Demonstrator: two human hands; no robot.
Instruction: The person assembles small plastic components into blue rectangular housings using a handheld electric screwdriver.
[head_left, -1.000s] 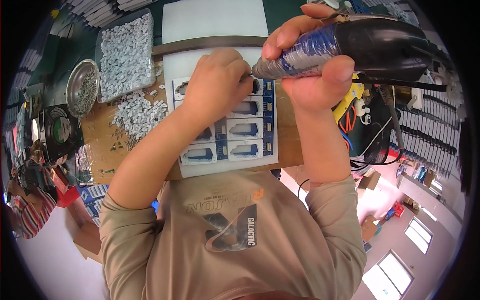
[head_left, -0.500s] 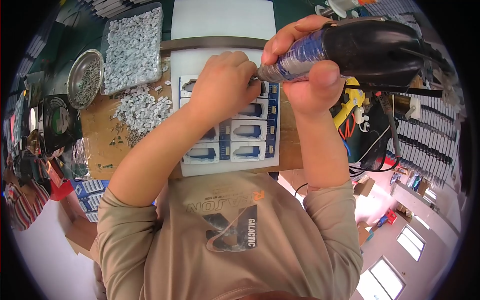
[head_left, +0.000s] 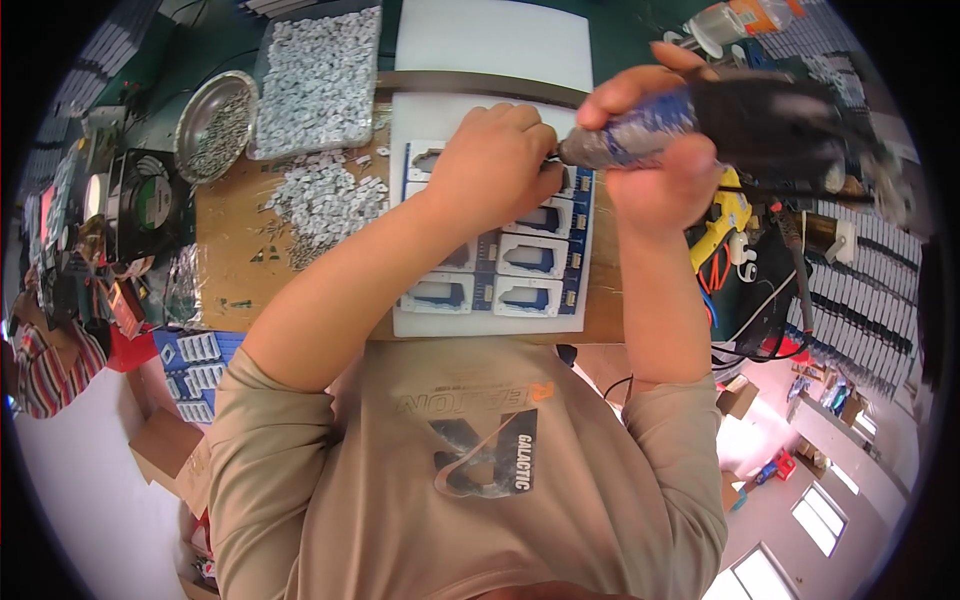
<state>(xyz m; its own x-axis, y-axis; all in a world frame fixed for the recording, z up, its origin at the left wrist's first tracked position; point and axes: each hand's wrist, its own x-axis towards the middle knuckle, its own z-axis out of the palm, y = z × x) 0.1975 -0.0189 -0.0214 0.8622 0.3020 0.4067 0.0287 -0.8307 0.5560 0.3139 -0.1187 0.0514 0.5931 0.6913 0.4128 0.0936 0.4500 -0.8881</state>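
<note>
On the desk (head_left: 240,270), a white tray (head_left: 500,310) holds rows of blue parts (head_left: 530,258). The left hand (head_left: 495,165) rests on the tray's upper rows, its grip curled closed against a part there; what it pinches is hidden under the hand. The right hand (head_left: 650,150) holds a driver (head_left: 740,125), its grip wrapped tight around the taped barrel. The driver lies nearly level, with its tip at the left hand's fingertips. To the left of the tray, loose metal pieces (head_left: 325,195) lie scattered on the desk. Behind them stand a bin (head_left: 315,80) filled with the same pieces and a round dish (head_left: 212,125).
</note>
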